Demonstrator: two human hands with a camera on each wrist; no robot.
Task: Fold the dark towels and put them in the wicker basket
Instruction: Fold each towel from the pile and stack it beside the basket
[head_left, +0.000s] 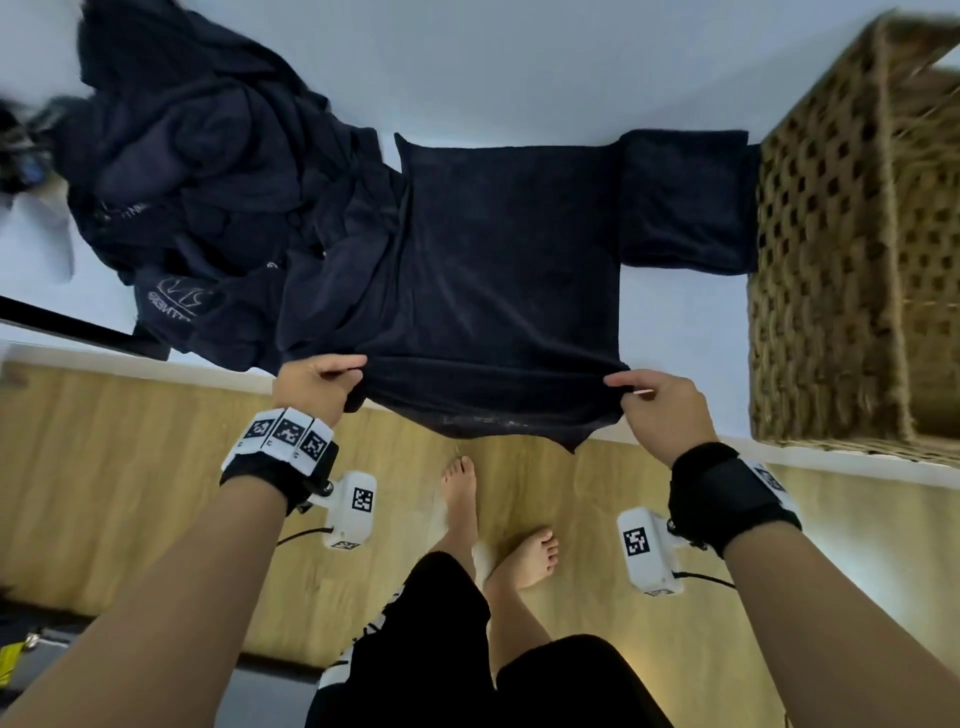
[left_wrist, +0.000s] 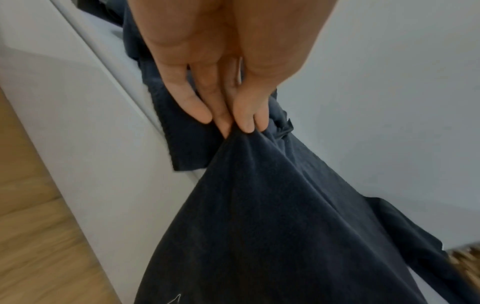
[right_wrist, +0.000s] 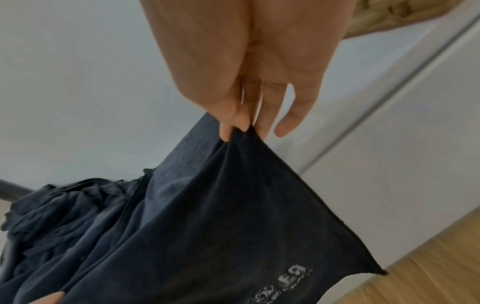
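Observation:
A dark navy towel (head_left: 504, 270) lies spread on the white table (head_left: 519, 67), its near edge hanging over the table's front. My left hand (head_left: 332, 376) pinches the towel's near left edge, and my right hand (head_left: 641, 389) pinches its near right edge. The left wrist view shows my left hand (left_wrist: 233, 127) gripping bunched cloth (left_wrist: 272, 226). In the right wrist view my right hand (right_wrist: 240, 128) holds a hemmed edge with white print (right_wrist: 233, 226). A folded dark towel (head_left: 685, 202) lies right of the spread one, against the wicker basket (head_left: 852, 260).
A heap of unfolded dark towels (head_left: 197, 197) covers the table's left part. The tall wicker basket stands at the table's right end. Below the table edge is a wooden floor (head_left: 130, 467) with my bare feet (head_left: 462, 499).

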